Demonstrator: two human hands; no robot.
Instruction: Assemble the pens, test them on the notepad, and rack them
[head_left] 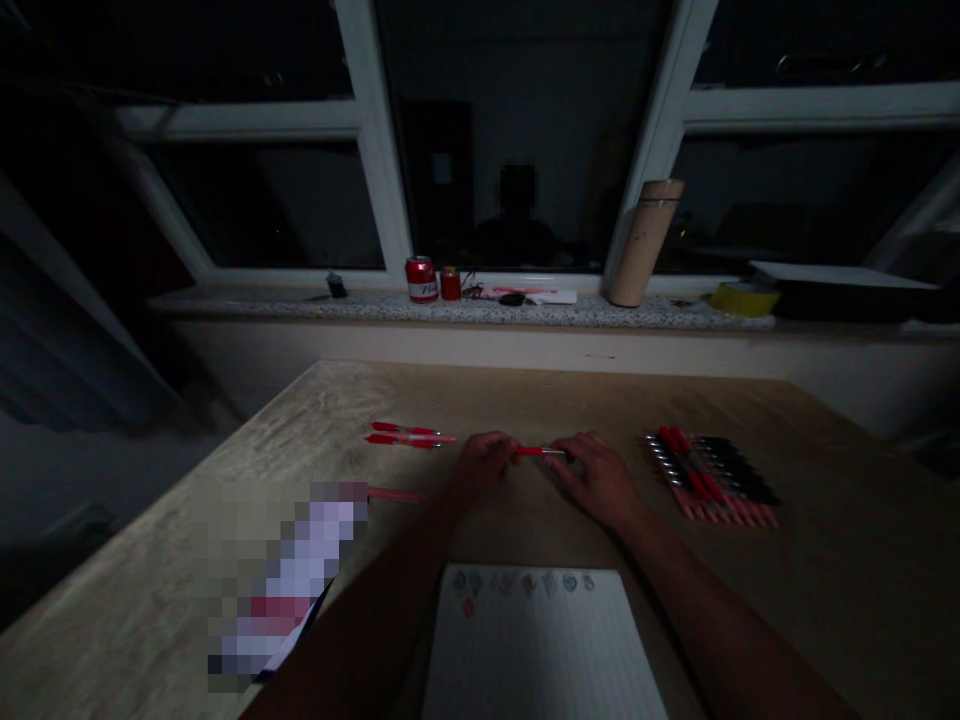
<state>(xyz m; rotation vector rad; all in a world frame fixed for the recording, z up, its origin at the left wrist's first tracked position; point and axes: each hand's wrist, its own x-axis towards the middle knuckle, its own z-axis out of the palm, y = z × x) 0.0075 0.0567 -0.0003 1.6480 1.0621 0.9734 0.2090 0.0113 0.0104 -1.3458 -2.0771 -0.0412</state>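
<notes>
My left hand [486, 464] pinches one end of a red pen [537, 451], which lies crosswise just above the table. At its silver end are the fingers of my right hand [598, 474], closed around that tip. Left of my left hand are red pens [399, 441] and a pink stick-like piece, perhaps a pencil. Below my hands is a lined notepad [536, 650] with a row of dark sketched shapes along its top and one small red mark. To the right of my right hand, black pens [731, 465], red pens [686, 465] and pink pencils [720, 508] lie grouped side by side.
A blurred-out pale object [300, 570] lies at the table's left, with a pinkish stick [396, 494] beside it. On the windowsill stand a red can [421, 279], a small red jar [450, 284], a tall tan cylinder [646, 243] and a yellow tape roll [742, 299].
</notes>
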